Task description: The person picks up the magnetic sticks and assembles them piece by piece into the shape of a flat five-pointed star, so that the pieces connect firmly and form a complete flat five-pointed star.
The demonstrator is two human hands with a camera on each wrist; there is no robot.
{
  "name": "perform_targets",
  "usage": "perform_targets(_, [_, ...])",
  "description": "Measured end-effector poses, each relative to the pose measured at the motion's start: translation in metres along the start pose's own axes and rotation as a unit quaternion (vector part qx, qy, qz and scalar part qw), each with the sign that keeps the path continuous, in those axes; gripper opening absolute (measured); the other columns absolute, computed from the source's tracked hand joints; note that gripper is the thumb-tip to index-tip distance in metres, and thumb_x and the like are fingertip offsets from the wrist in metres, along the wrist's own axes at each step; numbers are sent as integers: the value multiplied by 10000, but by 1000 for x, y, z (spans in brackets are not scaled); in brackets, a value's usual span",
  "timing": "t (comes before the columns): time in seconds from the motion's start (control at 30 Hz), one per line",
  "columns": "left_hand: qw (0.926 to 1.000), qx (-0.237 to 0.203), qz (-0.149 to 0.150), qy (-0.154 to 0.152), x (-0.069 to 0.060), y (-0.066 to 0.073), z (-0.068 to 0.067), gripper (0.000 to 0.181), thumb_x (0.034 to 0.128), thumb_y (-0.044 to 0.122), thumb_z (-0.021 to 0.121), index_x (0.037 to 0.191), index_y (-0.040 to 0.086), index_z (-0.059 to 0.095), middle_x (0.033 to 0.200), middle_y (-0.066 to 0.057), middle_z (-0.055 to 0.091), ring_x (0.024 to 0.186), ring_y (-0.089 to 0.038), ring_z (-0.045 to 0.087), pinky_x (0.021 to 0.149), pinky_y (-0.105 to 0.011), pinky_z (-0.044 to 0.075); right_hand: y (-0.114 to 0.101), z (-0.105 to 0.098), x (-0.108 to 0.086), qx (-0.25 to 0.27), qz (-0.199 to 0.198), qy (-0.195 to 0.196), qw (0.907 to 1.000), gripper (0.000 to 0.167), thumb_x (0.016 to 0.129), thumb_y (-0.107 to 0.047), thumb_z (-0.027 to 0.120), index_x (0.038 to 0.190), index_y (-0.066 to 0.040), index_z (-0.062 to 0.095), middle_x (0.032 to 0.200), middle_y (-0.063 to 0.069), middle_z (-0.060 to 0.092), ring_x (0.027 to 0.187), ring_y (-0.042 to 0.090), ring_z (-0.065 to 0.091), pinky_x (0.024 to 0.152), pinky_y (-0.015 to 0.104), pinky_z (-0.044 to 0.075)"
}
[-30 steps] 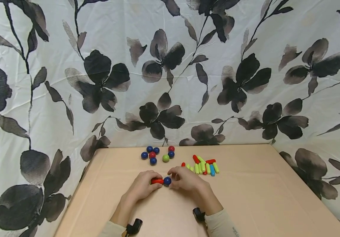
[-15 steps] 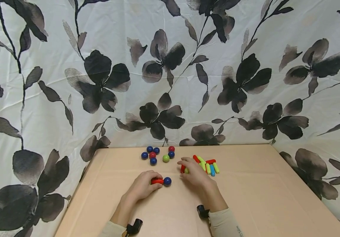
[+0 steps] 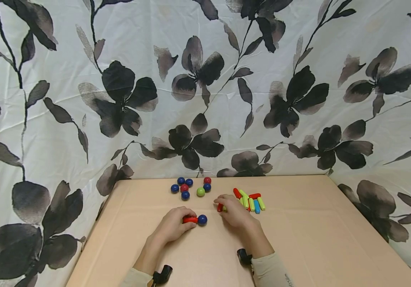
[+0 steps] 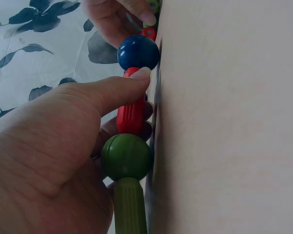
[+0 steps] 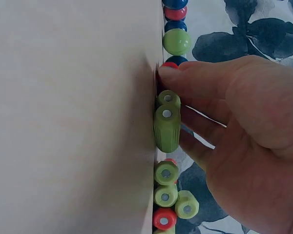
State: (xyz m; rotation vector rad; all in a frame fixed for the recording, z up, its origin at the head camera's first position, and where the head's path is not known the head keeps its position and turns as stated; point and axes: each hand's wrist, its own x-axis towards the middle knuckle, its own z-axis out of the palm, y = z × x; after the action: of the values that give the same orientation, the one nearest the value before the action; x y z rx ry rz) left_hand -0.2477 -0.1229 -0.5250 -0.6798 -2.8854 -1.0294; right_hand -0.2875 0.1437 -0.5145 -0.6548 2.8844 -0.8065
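My left hand point(image 3: 172, 225) grips a red rod point(image 3: 190, 219) with a blue ball point(image 3: 202, 220) at its right end. In the left wrist view, the thumb lies along this red rod point(image 4: 130, 114), between the blue ball point(image 4: 138, 52) and a green ball point(image 4: 126, 157) with a green rod point(image 4: 130, 207) below it. My right hand point(image 3: 240, 215) pinches another red rod point(image 3: 220, 207) at the left of the rod group. Green rods point(image 5: 167, 129) lie beside its fingers in the right wrist view; the fingers partly hide the red rod.
Several blue and red balls and one green ball point(image 3: 200, 192) lie near the table's back edge. Right of them are loose green, red and blue rods point(image 3: 257, 206). A floral cloth point(image 3: 198, 99) hangs behind the table point(image 3: 316, 239).
My right hand has left the blue ball and moved right to the rods, where a red rod has shifted slightly toward me in its fingers. My left hand has kept its place and grip.
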Motion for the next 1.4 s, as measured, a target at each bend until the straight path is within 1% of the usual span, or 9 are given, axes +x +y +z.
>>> perform_targets(0.3, [10000,-40,-14,-11,0,0,0,224,929,293,797,1122,182,775,1044,73,709,935,-114,598,886,-377,505,-3,0,0,-200,-82,120,9997,320,881,31,768,1154,-134,793,1206,32,692,1191,279,573,1089,528,413])
perform_targets(0.4, [10000,-58,-23,-15,0,-1,0,224,930,292,796,1122,179,775,1047,72,710,942,-117,602,895,-385,507,-5,0,0,-282,-183,132,9993,262,877,6,784,1087,-149,815,1118,7,692,1123,251,573,1055,536,386])
perform_targets(0.57, [10000,-77,-25,-18,1,-1,0,229,932,295,794,1124,172,775,1050,69,711,946,-120,603,906,-394,508,-8,1,1,-504,-421,127,9978,183,873,-68,821,1022,-174,813,1023,-32,696,1047,213,575,1076,581,338])
perform_targets(0.7, [10000,-65,-14,-18,1,-1,0,217,931,297,794,1116,184,776,1042,79,709,939,-112,599,899,-385,507,-11,1,2,-622,-500,128,9967,173,882,-126,831,1026,-198,767,967,-78,698,991,174,576,1057,532,377])
perform_targets(0.83, [10000,-46,-2,-1,1,-2,1,214,932,296,794,1116,188,775,1041,84,711,940,-107,601,901,-384,508,-14,-1,2,-229,-502,-64,9985,166,918,-186,806,1069,-203,742,929,-102,682,917,135,578,945,380,497])
perform_targets(0.93, [10000,-50,-9,11,1,-3,1,207,937,296,788,1116,194,772,1048,81,714,947,-106,606,911,-389,510,-16,-3,1,168,-469,-343,9982,168,932,-200,787,1094,-202,745,910,-105,665,869,125,583,841,306,535])
perform_targets(1.03, [10000,-75,-19,22,2,-3,1,199,943,293,782,1116,198,769,1059,76,717,958,-109,609,922,-396,509,-18,-4,1,363,-449,-577,9967,176,931,-198,781,1104,-207,748,893,-100,654,847,127,583,801,277,521])
perform_targets(1.17, [10000,-74,2,52,2,-3,1,195,944,287,781,1115,194,767,1065,71,719,967,-116,614,929,-406,510,-19,-5,0,469,-419,-703,9955,185,930,-189,778,1111,-210,752,884,-91,648,839,132,580,776,263,509])
perform_targets(1.4, [9999,-109,21,66,1,-1,0,191,942,274,783,1112,187,770,1054,68,719,960,-118,616,929,-410,514,-20,-4,-1,666,-285,-896,9933,189,916,-160,793,1098,-200,760,903,-86,663,856,142,592,796,276,519])
